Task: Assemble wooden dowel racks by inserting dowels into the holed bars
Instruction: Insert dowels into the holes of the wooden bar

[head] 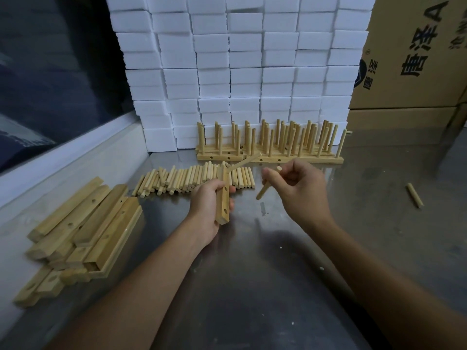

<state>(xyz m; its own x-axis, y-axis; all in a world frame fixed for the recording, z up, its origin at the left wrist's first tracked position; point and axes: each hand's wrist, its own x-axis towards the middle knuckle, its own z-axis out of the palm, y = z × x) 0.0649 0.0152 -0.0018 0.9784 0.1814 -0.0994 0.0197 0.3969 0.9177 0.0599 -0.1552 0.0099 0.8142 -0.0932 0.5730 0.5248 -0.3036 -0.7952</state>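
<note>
Wooden holed bar (pixel 224 198) gripped in left hand (pixel 209 205), long axis running away from the person, 1 dowel (pixel 243 164) already angled from its far end. Right hand (pixel 298 188) pinches loose dowel (pixel 264 189) just right of the bar, above the counter (pixel 278 261).

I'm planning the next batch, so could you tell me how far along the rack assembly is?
Done: finished racks stand by the foam blocks. In hand: left hand grips a bar with one dowel in; right hand holds a dowel. Left: the bar pile and loose dowels.
</note>
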